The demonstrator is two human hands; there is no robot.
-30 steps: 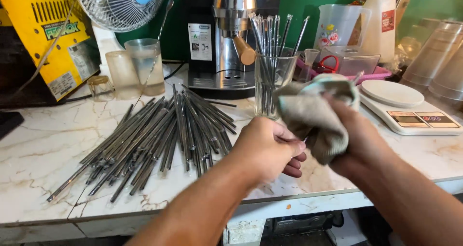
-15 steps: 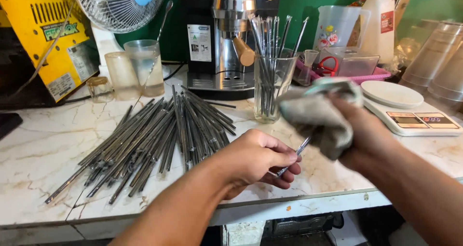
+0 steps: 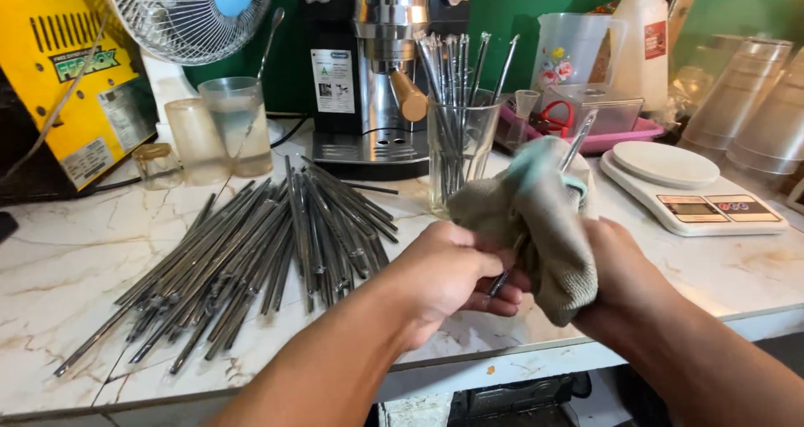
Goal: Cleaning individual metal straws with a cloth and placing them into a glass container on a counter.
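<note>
A metal straw runs on a slant through the two hands, its lower end pinched in the fingers of the left hand and its upper end poking out above a grey-green cloth. The right hand is closed around the cloth, which is wrapped about the middle of the straw, so that only the two ends of the straw show. Both hands are shut on what they hold: the left on the straw's lower end, the right on the cloth with the straw inside it. The hands touch each other at the fingers, above the front edge of a marble counter.

Just behind the grip stands a clear glass filled with more upright straws. To the left of the grip, well apart from it, a fanned heap of straws lies flat on the counter. To the right of the grip, near the right hand, sits a white kitchen scale. Farther back behind the glass is a coffee machine, and beyond the right hand a pink tray with a plastic jug and a white bottle. Far left at the back are a fan, a yellow machine and some cloudy tumblers.
</note>
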